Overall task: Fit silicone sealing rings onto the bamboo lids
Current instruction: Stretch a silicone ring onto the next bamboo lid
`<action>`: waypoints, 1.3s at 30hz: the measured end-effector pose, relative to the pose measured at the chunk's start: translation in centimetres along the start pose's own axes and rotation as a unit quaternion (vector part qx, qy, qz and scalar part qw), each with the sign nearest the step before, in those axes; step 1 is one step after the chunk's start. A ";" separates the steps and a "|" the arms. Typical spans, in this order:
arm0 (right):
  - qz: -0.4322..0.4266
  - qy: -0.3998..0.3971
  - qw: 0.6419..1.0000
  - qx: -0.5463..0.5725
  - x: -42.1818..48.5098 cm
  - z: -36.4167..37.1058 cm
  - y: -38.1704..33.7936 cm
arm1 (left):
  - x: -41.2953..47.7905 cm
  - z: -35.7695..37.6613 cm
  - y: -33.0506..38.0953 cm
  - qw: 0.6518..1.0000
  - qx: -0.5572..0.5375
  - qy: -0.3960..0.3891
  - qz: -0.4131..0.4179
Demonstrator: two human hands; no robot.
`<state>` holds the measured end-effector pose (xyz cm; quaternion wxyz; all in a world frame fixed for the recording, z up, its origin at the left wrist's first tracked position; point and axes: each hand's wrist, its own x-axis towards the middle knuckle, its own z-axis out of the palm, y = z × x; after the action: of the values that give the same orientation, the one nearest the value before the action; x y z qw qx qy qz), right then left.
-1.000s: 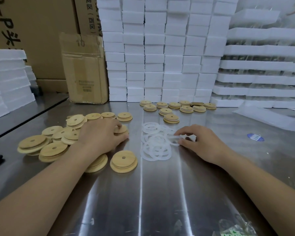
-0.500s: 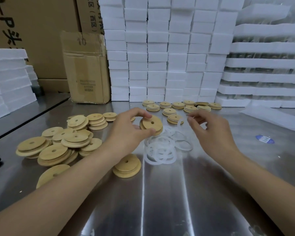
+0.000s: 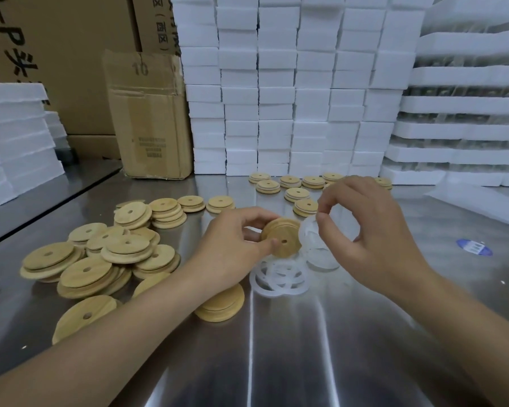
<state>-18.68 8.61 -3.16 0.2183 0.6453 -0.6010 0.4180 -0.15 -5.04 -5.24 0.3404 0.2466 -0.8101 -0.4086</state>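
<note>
Mid-frame, the left hand (image 3: 232, 239) grips a lid (image 3: 282, 237) and the right hand (image 3: 373, 230) pinches a ring (image 3: 309, 233). Finished lids (image 3: 297, 193) seemingly sit upper centre; the left pile (image 3: 100, 259) remains.

Lid pile (image 3: 100, 259) left of rings (image 3: 279, 277), on table (image 3: 306, 348).

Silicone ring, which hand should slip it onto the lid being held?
Right: the right hand pinches the silicone ring close beside the bamboo lid, which the left hand grips.

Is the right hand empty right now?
No, the right hand pinches a white silicone ring beside the bamboo lid that the left hand holds.
</note>
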 end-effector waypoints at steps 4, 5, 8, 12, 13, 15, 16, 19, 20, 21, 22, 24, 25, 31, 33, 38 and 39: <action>-0.018 -0.048 0.999 -0.017 0.1 -0.1 0.1 | 0.2 0.3 -0.3 1.000 0.004 -0.016 0.022; -0.022 -0.060 0.998 -0.020 0.1 -0.1 0.1 | 0.2 0.3 -0.3 0.999 0.012 -0.020 0.026; -0.017 -0.070 0.997 -0.031 0.0 0.1 0.3 | 0.2 0.5 -0.2 0.999 0.015 -0.036 0.023; 0.010 -0.082 0.996 -0.034 0.2 0.5 0.3 | 0.3 0.6 -0.1 0.999 0.007 -0.050 0.013; 0.020 -0.085 0.996 -0.026 0.2 0.5 0.2 | 0.2 0.6 0.0 0.999 0.010 -0.049 0.014; 0.033 -0.092 0.995 -0.007 0.1 0.6 0.2 | 0.3 0.6 0.1 0.998 0.020 -0.046 0.027; 0.038 -0.094 0.995 -0.001 0.0 0.6 0.3 | 0.3 0.6 0.1 0.998 0.024 -0.045 0.034; 0.053 -0.094 0.994 0.002 0.1 0.6 0.6 | 0.5 0.3 0.0 0.997 0.049 -0.040 0.050; 0.056 -0.097 0.994 0.000 0.2 0.6 0.7 | 0.4 0.3 -0.1 0.996 0.066 -0.033 0.050; 0.059 -0.103 0.993 -0.004 0.1 0.6 0.8 | 0.3 0.3 -0.1 0.995 0.085 -0.028 0.049; 0.062 -0.108 0.992 -0.008 0.0 0.7 1.0 | 0.2 0.3 -0.2 0.993 0.105 -0.027 0.051; 0.074 -0.107 0.991 -0.007 -0.2 0.8 1.4 | -0.1 0.5 -0.1 0.988 0.138 -0.033 0.062; 0.086 -0.103 0.991 0.005 -0.3 0.9 1.6 | -0.3 0.7 0.0 0.986 0.148 -0.034 0.064; 0.150 -0.090 0.980 0.095 -0.4 1.4 2.2 | -0.7 1.2 1.0 0.976 0.207 -0.046 0.043; 0.149 -0.094 0.978 0.111 -0.4 1.3 2.0 | -0.6 1.5 1.1 0.979 0.199 -0.034 0.041; 0.142 -0.085 0.980 0.109 -0.7 1.4 1.8 | -0.5 1.4 0.6 0.984 0.173 -0.007 0.048; 0.140 -0.079 0.982 0.102 -0.8 1.5 1.8 | -0.5 1.3 0.5 0.985 0.167 -0.007 0.047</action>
<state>-19.98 7.54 -5.00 0.0428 0.6047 -0.6547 0.4515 -0.84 -3.84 -5.57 0.3076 0.2582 -0.8802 -0.2530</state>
